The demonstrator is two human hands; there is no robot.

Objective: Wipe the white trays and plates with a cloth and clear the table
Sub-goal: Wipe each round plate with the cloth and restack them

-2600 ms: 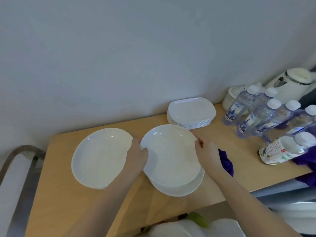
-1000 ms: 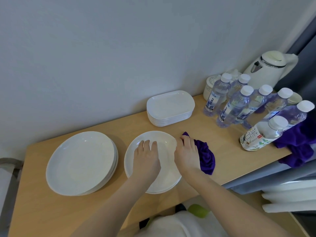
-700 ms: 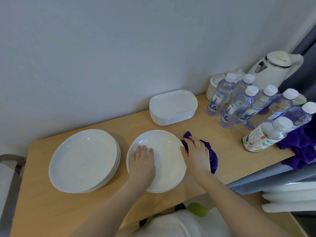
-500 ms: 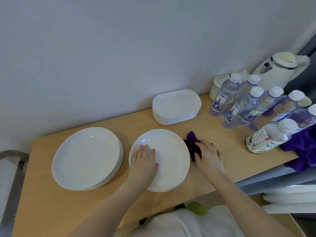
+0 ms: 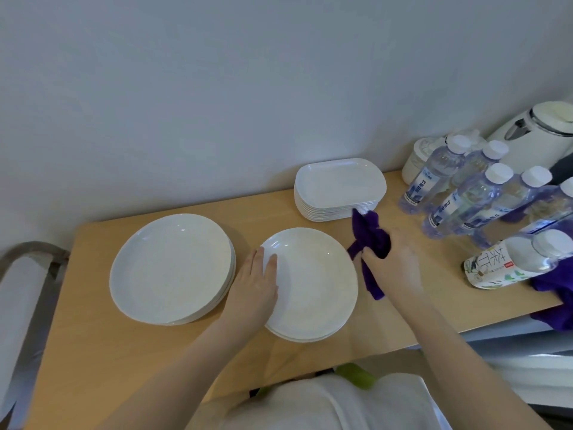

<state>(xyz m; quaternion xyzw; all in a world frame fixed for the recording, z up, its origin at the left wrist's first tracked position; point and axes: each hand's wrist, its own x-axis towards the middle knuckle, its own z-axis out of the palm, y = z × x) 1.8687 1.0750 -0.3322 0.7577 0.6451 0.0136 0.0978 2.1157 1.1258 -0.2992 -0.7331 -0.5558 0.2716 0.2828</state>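
A small stack of round white plates [image 5: 313, 287] lies near the table's front edge. My left hand [image 5: 254, 283] rests flat on its left rim, fingers spread. My right hand [image 5: 393, 262] holds a purple cloth [image 5: 369, 240] lifted just right of that stack; one end hangs down by the plate's rim. A second, larger stack of round plates [image 5: 170, 268] sits to the left. A stack of white rectangular trays [image 5: 339, 187] stands at the back by the wall.
Several water bottles [image 5: 465, 200] crowd the right of the wooden table [image 5: 93, 352], with a tea bottle [image 5: 521, 262] lying on its side, a white kettle [image 5: 539, 135], a white jar [image 5: 418, 159] and more purple cloth [image 5: 555, 290] at the right edge. A chair frame [image 5: 21, 274] stands left.
A plate went from the right stack onto the left stack. My right hand then reached to the purple cloth beside the plates, took hold of it and lifted it off the table.
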